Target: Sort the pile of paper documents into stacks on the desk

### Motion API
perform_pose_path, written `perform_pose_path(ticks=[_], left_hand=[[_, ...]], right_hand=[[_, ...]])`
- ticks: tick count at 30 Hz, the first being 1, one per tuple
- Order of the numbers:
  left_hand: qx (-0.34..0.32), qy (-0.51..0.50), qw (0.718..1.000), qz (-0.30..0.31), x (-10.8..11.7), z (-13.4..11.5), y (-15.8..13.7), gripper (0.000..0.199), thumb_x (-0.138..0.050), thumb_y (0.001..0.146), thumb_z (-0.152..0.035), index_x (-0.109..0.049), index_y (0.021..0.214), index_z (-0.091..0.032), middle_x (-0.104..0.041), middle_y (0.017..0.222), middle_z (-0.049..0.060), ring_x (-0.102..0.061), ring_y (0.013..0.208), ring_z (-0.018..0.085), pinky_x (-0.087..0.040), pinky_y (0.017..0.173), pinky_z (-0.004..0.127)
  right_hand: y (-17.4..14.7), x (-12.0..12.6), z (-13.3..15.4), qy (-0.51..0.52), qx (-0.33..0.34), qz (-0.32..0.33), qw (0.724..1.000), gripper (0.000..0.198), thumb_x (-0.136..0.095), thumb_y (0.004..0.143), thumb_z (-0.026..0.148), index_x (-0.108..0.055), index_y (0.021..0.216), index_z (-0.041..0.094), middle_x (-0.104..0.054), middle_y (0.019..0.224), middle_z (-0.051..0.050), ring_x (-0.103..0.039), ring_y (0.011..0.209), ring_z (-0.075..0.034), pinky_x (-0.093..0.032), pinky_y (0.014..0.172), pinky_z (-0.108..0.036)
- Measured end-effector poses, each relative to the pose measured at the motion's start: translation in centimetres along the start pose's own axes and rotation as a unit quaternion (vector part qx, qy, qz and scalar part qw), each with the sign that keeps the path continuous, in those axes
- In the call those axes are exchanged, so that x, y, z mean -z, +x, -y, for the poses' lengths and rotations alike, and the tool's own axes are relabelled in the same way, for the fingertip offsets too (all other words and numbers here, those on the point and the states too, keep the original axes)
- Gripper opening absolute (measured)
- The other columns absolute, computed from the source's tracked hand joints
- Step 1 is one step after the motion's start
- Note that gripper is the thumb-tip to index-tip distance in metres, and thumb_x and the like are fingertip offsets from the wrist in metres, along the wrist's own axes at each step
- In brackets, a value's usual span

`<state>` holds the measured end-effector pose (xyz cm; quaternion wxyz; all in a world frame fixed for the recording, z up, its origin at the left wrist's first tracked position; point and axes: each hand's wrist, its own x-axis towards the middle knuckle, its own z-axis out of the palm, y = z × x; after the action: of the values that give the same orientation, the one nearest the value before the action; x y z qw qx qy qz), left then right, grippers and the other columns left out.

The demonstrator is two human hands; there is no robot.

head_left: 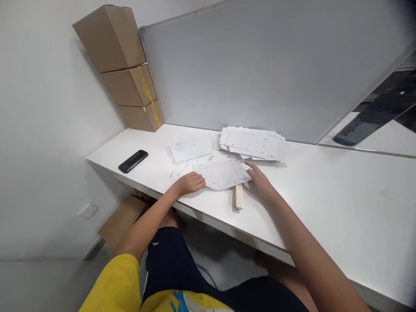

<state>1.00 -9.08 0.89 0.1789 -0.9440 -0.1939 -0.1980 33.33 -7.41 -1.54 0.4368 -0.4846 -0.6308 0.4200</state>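
Observation:
Between my two hands is a white sheet of paper [224,174] with faint grey marks, its near edge bowed a little off the table. My left hand [191,183] has its fingers curled at the sheet's left corner. At the opposite edge, my right hand [259,178] grips the paper between thumb and fingers. A cream stapler [239,198] lies just under the near edge of the sheet, close to my right hand. Behind it are a small stack of papers [191,148] on the left and a thicker, uneven pile of papers [251,142] on the right.
A black phone [133,161] lies on the white table [325,195] at left. Stacked cardboard boxes [126,86] stand in the back left corner, beside a grey panel [260,73]. Small dark scraps [177,172] dot the tabletop. An opened cardboard box [121,219] sits below.

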Motion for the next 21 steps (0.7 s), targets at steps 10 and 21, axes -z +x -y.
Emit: perform_pose_path(ticks=[10,21], left_hand=[[0.016,0.087,0.996,0.006,0.4,-0.1,0.3,0.024,-0.041,0.099,-0.006,-0.062,0.095,-0.016,-0.073,0.099,0.009,-0.068,0.090,0.017,-0.051,0.077,0.033],[0.122,-0.003,0.992,-0.018,0.1,0.0,0.3,0.026,-0.040,0.099,-0.013,-0.065,0.096,-0.019,-0.073,0.106,0.010,-0.066,0.109,0.022,-0.051,0.085,0.037]], right_hand=[[0.1,-1.2,-0.1,0.132,-0.038,-0.029,0.990,0.076,-0.074,0.073,0.042,-0.045,0.143,0.031,-0.067,0.079,0.003,-0.063,0.069,-0.019,-0.052,0.064,-0.032],[-0.5,-0.5,1.4,0.121,0.041,-0.039,0.991,0.030,-0.075,0.072,0.052,-0.064,0.075,0.024,-0.068,0.079,-0.002,-0.064,0.083,-0.024,-0.053,0.080,-0.040]])
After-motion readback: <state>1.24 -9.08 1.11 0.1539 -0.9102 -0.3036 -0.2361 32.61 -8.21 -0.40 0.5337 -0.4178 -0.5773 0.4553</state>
